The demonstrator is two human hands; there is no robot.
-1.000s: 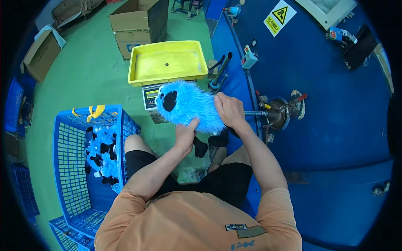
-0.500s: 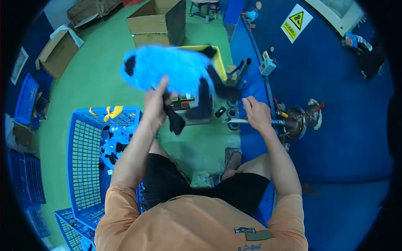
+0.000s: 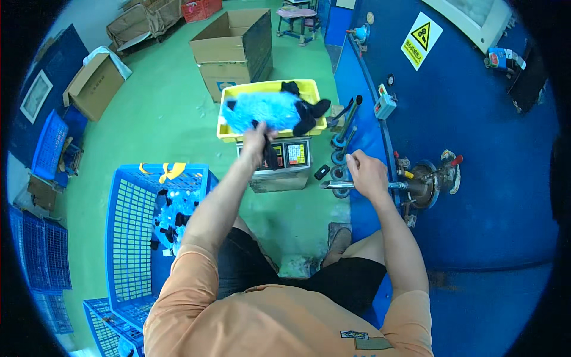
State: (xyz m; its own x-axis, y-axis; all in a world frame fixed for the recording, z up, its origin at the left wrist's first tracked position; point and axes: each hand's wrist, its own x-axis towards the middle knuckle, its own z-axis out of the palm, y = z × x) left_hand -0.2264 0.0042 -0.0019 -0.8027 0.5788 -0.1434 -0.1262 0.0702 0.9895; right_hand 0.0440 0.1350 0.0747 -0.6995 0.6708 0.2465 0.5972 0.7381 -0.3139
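One blue plush toy [image 3: 262, 112] with black limbs was over the yellow tray [image 3: 256, 87], just ahead of the left hand's [image 3: 256, 146] fingers, which touched its near edge; whether they gripped it or had let go could not be told, nor whether its weight rested on the tray. One black limb hung just right of those fingers, across part of the panel of one scale [image 3: 279, 182], directly below the tray. The toy itself hid much of the tray's inside.

The right hand [image 3: 367, 172] was well apart from the toy, its fingers loosely curled and holding no toy. Just below them ran one metal tube [image 3: 339, 185]; whether they touched it was unclear. One small black object [image 3: 322, 172] lay left of these fingers, near the tube's tip.

Left of and nearer the body than the left fingers stood one large blue basket [image 3: 129, 238], holding several blue-and-black toys [image 3: 177, 214], too heaped to count. Beyond the left fingers, past the tray, stood one large open carton [image 3: 220, 62].
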